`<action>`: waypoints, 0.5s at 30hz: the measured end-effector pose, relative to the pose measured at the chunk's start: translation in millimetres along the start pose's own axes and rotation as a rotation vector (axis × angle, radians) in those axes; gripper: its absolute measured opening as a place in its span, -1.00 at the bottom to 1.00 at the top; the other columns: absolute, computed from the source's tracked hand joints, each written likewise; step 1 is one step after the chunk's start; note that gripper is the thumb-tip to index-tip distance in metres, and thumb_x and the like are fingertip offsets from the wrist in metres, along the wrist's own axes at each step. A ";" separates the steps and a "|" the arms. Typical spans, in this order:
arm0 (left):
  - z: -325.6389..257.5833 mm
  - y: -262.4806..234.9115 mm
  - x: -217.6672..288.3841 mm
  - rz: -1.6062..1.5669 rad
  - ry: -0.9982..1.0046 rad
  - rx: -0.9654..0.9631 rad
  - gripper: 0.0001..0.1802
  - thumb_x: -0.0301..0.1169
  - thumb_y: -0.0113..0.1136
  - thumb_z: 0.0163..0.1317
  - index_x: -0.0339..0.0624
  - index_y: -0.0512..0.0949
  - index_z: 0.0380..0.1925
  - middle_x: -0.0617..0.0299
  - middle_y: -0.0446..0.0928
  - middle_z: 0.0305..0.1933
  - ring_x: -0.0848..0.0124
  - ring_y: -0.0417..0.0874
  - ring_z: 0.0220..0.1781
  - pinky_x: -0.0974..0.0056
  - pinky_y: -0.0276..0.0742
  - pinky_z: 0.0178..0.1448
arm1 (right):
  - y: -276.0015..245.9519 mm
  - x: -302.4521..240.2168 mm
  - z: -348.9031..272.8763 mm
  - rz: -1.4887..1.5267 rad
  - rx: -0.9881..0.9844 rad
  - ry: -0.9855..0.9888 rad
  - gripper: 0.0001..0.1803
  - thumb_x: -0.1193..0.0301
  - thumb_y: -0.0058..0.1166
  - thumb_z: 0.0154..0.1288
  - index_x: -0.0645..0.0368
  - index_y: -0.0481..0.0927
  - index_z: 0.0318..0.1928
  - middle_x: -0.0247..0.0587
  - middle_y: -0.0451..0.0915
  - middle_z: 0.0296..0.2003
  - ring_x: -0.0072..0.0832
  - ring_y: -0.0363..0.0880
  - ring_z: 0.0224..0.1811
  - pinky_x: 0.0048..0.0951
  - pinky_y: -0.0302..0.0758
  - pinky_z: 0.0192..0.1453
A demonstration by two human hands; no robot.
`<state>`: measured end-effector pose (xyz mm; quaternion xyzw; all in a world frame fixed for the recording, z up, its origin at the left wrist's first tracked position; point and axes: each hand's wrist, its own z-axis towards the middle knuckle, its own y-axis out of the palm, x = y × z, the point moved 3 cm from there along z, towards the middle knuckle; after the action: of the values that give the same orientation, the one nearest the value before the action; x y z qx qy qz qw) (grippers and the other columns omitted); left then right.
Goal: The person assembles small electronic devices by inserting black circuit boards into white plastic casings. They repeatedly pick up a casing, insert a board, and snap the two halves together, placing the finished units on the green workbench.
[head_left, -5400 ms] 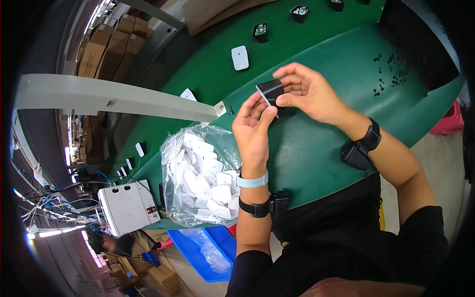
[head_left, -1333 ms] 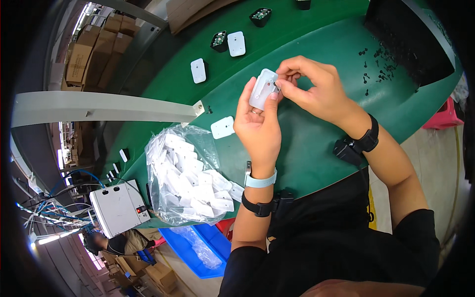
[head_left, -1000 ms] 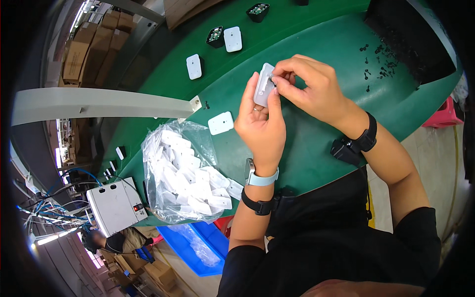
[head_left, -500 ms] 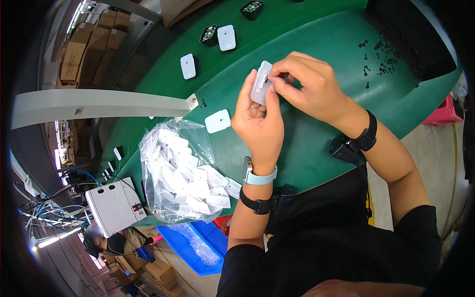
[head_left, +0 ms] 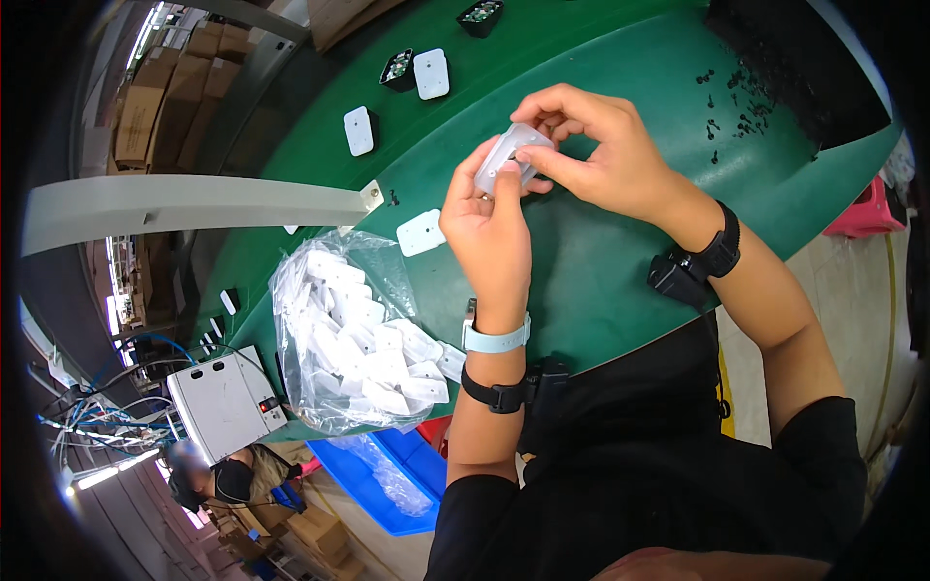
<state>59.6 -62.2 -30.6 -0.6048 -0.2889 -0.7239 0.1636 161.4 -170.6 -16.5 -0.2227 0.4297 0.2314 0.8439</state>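
A white plastic cover (head_left: pixel 495 163), shaped like a shallow rounded tray, is held tilted above the green bench. My left hand (head_left: pixel 491 223) wraps its near end, the thumb lying on the inner face. My right hand (head_left: pixel 608 160) grips the far end, its thumb pressing inside and its fingers curled around the edge. A small dark part shows near the right thumb tip, mostly hidden. Beside the left hand, another white cover (head_left: pixel 420 232) lies flat on the bench. A clear plastic bag (head_left: pixel 291 290) of many white covers (head_left: pixel 360 339) rests left of my left wrist.
Small black pieces (head_left: pixel 751 111) lie scattered by a black bin (head_left: pixel 790 68) at far right. White lids (head_left: pixel 432 74) and black housings with circuit boards (head_left: pixel 397 68) stand on a green strip beyond. A pale metal post (head_left: pixel 194 201) crosses the left; a blue crate (head_left: pixel 378 479) sits below.
The cover has moved slightly left and tilted over. My right hand has gone from pinching a small dark part over it to gripping its far end with thumb and fingers.
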 end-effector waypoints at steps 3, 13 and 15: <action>5.1 -4.6 -10.2 -0.029 -0.087 -0.090 -0.82 -0.54 0.08 0.43 -0.48 0.50 -0.08 0.00 0.66 -0.16 0.39 0.73 -0.31 0.36 0.68 -0.21 | 0.1 4.6 -1.5 -0.027 -0.053 0.029 -0.73 0.61 0.28 0.21 0.33 0.60 -0.06 -0.20 0.68 -0.19 -0.53 0.67 -0.21 -0.49 0.64 -0.11; 5.1 -19.2 5.0 -0.181 0.104 0.187 -0.84 -0.47 -0.06 0.49 -0.39 0.42 -0.16 -0.01 0.64 -0.33 0.36 0.67 -0.43 0.31 0.62 -0.33 | 44.2 20.6 129.3 -0.204 -0.350 0.093 -0.76 0.39 0.25 0.25 0.19 0.61 -0.11 -0.21 0.65 -0.14 -0.36 0.64 -0.12 -0.37 0.54 -0.06; 5.5 -19.8 6.5 -0.199 0.133 0.216 -0.85 -0.46 -0.06 0.50 -0.37 0.41 -0.15 0.01 0.64 -0.33 0.39 0.66 -0.44 0.34 0.60 -0.32 | 71.9 40.1 161.1 -0.650 -0.515 -0.078 -0.64 0.36 0.25 0.17 0.13 0.59 -0.01 -0.12 0.62 -0.03 -0.20 0.59 0.00 -0.29 0.51 0.04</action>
<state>50.9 -42.6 -28.1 -0.5026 -0.4120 -0.7399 0.1738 240.8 -12.9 23.1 -0.5417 0.2326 0.0612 0.8054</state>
